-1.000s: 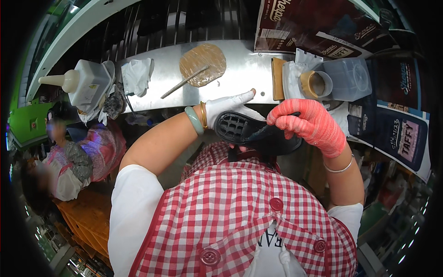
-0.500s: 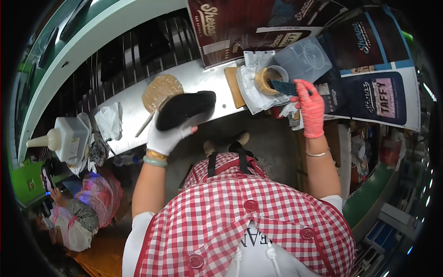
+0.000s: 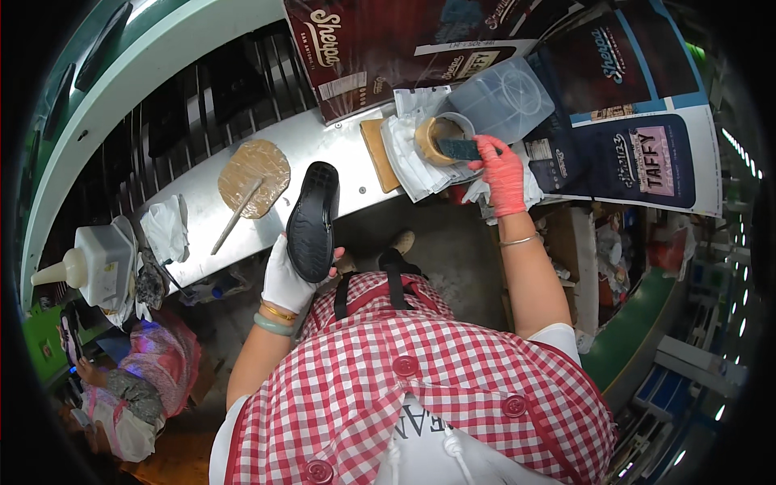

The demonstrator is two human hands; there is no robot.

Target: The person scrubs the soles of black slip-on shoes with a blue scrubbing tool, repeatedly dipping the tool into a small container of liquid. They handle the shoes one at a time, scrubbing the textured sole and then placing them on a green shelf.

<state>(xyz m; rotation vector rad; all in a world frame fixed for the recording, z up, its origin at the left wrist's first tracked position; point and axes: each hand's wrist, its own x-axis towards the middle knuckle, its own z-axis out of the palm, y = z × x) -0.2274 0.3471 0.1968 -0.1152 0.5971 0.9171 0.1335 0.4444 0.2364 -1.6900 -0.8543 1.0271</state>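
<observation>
A black shoe [image 3: 312,234] stands tilted with its patterned sole facing me. Round its lower end my left hand [image 3: 284,279], in a white glove with pink fingertips, is closed. Over at the right, my right hand [image 3: 503,179] wears a pinkish-red glove. Its fingers pinch the end of a dark flat brush [image 3: 459,149]. The brush's other end reaches into a cup [image 3: 426,139] with a thick tan coating round its rim. What the cup holds is hard to make out. White paper [image 3: 402,158] lies under the cup.
A round tan plastic-wrapped pad [image 3: 255,174] bears a thin stick [image 3: 237,217] on the metal ledge [image 3: 347,145]. Left are crumpled white paper [image 3: 166,229] and a nozzled bottle [image 3: 95,257]. A clear plastic container [image 3: 505,97] and printed cardboard [image 3: 356,61] stand behind. Another person [image 3: 145,380] is at lower left.
The shoe has come closer to me and turned from lying crosswise to upright, its sole now showing. My right hand has lowered slightly, with the brush deeper in the cup. The view shifted.
</observation>
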